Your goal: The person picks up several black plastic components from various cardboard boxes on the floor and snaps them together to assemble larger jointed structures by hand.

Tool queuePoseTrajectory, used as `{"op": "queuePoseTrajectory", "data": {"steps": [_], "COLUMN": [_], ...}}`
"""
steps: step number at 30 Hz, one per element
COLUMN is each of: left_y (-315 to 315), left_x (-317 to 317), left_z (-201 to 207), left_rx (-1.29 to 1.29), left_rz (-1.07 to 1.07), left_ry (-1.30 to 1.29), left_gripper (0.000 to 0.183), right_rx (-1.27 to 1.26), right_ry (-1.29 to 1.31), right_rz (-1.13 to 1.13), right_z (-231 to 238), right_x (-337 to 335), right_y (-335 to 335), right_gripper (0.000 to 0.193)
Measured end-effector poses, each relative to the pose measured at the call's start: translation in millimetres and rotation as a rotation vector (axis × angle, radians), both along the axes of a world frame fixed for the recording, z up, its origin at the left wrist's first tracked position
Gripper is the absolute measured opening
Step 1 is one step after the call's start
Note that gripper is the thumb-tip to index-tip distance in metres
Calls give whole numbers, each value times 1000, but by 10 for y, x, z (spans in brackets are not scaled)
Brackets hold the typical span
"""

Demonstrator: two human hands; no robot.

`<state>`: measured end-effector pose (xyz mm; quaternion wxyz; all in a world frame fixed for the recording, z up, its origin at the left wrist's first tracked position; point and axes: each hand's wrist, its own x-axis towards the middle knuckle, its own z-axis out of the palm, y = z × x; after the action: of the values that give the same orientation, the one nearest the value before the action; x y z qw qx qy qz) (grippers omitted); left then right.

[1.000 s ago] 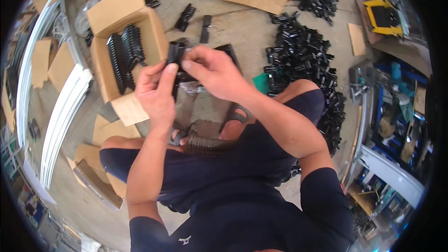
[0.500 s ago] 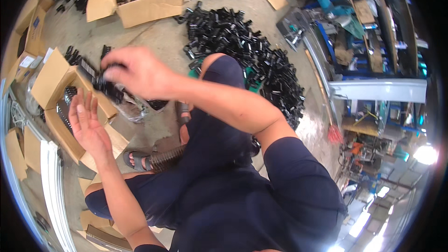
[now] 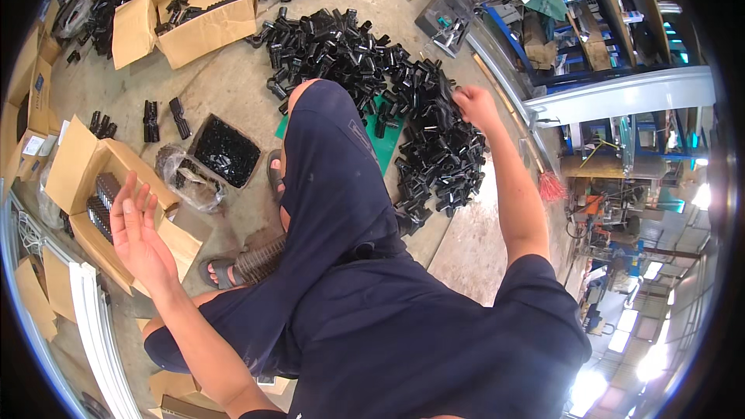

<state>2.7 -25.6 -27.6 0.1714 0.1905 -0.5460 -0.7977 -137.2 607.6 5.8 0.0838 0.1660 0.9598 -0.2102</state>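
My right hand (image 3: 479,109) is at the right edge of a large heap of black plastic fittings (image 3: 341,50), fingers closed around a dark, slightly smeared fitting (image 3: 445,90). On the left, my left hand (image 3: 143,244) is raised with its palm up and fingers apart, holding nothing. It hovers in front of an open cardboard carton (image 3: 71,167), where rows of black parts (image 3: 103,198) are packed. Two black pieces (image 3: 150,121) lie on the floor beyond that carton, beside a square tub of small black bits (image 3: 225,151).
A clear plastic bag (image 3: 198,186) lies by the tub. Another open carton (image 3: 209,27) holds some fittings at the far left. Green sheet (image 3: 386,140) shows under the heap. To the right are a red-bristled broom (image 3: 551,186), a metal beam (image 3: 621,101) and cluttered shelving.
My right hand has swung from beside my left hand, where it held a black part, rightward to the heap. My left hand stays raised and open. The whole view has shifted.
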Motion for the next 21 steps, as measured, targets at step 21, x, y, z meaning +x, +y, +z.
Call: {"op": "queuePoseTrajectory", "data": {"steps": [21], "left_y": [-1223], "left_x": [186], "left_z": [237], "left_rx": [-27], "left_rz": [592], "left_ry": [194], "left_gripper": [26], "right_rx": [-355], "right_ry": [170], "right_rz": [551], "right_z": [-150], "right_x": [-995], "right_y": [-2519], "right_gripper": [27]}}
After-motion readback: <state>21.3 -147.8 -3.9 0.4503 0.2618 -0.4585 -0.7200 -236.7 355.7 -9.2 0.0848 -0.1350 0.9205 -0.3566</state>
